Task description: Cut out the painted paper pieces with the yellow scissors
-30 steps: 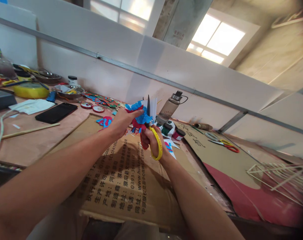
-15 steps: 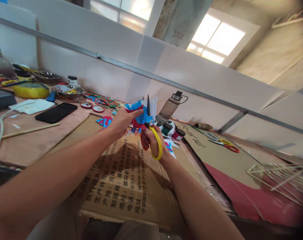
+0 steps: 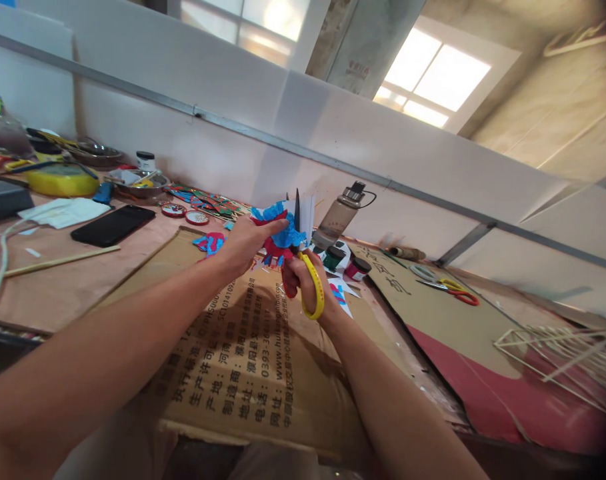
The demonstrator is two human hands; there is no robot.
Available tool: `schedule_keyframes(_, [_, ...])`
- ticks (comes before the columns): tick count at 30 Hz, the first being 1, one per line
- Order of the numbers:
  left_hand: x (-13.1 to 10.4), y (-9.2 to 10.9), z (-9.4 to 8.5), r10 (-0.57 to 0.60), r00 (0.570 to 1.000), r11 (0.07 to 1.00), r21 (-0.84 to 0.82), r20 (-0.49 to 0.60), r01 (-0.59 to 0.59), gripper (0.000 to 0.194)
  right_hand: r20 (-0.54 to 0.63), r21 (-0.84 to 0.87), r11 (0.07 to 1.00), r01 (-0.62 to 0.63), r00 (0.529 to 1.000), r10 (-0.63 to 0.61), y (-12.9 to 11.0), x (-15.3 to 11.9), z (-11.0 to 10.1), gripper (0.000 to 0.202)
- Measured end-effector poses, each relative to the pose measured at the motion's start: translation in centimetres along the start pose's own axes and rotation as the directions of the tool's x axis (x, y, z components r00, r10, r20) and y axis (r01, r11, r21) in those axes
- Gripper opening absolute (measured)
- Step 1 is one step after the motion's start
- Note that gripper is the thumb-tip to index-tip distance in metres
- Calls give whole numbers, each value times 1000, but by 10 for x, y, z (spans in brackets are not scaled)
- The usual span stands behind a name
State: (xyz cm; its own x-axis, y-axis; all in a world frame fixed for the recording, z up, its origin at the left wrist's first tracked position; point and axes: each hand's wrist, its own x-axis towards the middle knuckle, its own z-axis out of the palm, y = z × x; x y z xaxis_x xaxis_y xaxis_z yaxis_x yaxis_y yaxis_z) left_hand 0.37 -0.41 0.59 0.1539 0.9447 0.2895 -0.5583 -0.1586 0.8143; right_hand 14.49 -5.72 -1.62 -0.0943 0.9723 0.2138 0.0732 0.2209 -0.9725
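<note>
My left hand (image 3: 249,241) pinches a blue and red painted paper cutout (image 3: 277,215) above the cardboard sheet (image 3: 233,373). In my right hand (image 3: 307,277) is a pair of scissors (image 3: 313,293) with yellow and red handles. The dark blades point up and stand at the right side of the cutout, with the blue paper against them. White paper (image 3: 307,212) shows behind the blades. Another blue and red painted piece (image 3: 210,243) lies on the cardboard left of my hands. A cut painted scrap (image 3: 339,292) rests to the right.
A drink bottle (image 3: 337,217) and paint jars (image 3: 357,268) stand behind my right hand. On the left lie a phone (image 3: 113,225), a bamboo strip (image 3: 53,263) and metal bowls (image 3: 141,183). Spare scissors (image 3: 450,290) and a stick frame (image 3: 557,363) are at the right.
Almost nothing differs. My right hand and the scissors have shifted very slightly; the left hand keeps its hold on the cutout.
</note>
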Motion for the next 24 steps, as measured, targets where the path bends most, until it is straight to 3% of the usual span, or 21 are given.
schedule_keyframes(24, [-1, 1, 1, -3, 1000, 1000, -14, 15, 3, 28, -28, 26, 999, -44, 999, 45, -1, -1, 1, 35])
